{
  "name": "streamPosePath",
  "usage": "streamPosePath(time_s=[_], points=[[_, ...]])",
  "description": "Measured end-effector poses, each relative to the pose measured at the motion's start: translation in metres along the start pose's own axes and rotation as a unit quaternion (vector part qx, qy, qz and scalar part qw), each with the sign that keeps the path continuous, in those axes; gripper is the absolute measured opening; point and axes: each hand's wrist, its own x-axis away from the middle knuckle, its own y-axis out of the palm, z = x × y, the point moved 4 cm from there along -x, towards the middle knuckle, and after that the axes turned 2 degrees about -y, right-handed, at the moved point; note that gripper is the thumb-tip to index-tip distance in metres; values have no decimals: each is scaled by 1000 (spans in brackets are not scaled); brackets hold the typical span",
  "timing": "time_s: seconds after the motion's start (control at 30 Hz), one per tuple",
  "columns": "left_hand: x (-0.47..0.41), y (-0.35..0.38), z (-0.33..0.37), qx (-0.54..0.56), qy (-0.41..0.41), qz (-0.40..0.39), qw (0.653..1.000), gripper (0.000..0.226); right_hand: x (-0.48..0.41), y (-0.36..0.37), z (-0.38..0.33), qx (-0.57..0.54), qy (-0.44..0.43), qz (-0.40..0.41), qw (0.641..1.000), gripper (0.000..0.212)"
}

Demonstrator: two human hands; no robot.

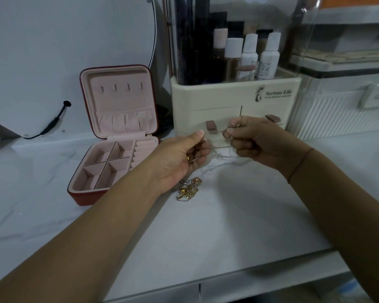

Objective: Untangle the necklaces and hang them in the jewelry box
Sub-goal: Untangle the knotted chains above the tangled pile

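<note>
Left hand [184, 158]: raised over the table [239, 215], fingers curled, thumb and fingertips pinching one end of a fine chain [216, 157].
Right hand [254, 141]: raised at the same level, thumb and forefinger pinching a small gold knot [233, 126] of the chain; other fingers folded under.
Chain: strung between the two hands, slack part drooping toward the table; too thin to trace link by link.
Heap [188, 190]: tangled gold necklaces with beads, lying on the table just below the left wrist, untouched by either hand.
Box [81, 197]: open, left of the hands, lid upright against the wall; four hooks [120, 87] in the lid, all bare; nothing seen in the compartments.
Organizer [234, 99]: cream, behind the hands, bottles on top.
Stage: judged early; one chain being worked loose, nothing hung yet.
Handling: judged very light, limp and slippery; thin links likely to kink or snap under a hard pull, and to tighten a knot if tugged from both ends.
Hold points: best taken close beside the knot with fingertips, teased apart gently; for hanging, held near the clasp so the rest drops free.
Risk: slack catching on the heap below.
</note>
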Motion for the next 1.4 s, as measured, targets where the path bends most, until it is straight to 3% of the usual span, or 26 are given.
streamPosePath(time_s=[0.2, 0.5, 0.6, 0.8, 0.97, 1.1, 1.27, 1.4], points=[[5, 5, 4, 30, -10, -46, 998, 30, 2, -5, -4, -1, -11, 23, 1000, 24], [5, -12, 23, 107, 60, 3, 992, 24, -1, -22, -6, 28, -15, 63, 998, 19], [6, -11, 22, 73, 73, 8, 995, 26, 0, -22, -6, 41, -17, 67, 997, 18], [13, -10, 23, -116, 142, 42, 982, 7, 0, -24, -9, 48, -40, 79, 995, 15], [17, 2, 18, -253, 179, 35, 950, 8, 1, -21, -12, 31, -74, 26, 996, 10], [18, 11, 10, -301, 204, 41, 931, 10, -2, -12, -5, 27, -66, -28, 997, 10], [18, 13, 11, -274, 244, 55, 928, 24, -2, 4, 6, 39, -15, -93, 995, 10], [16, 11, 10, -245, 226, 54, 941, 14, 1, 11, 9, 26, 22, -115, 993, 10]])
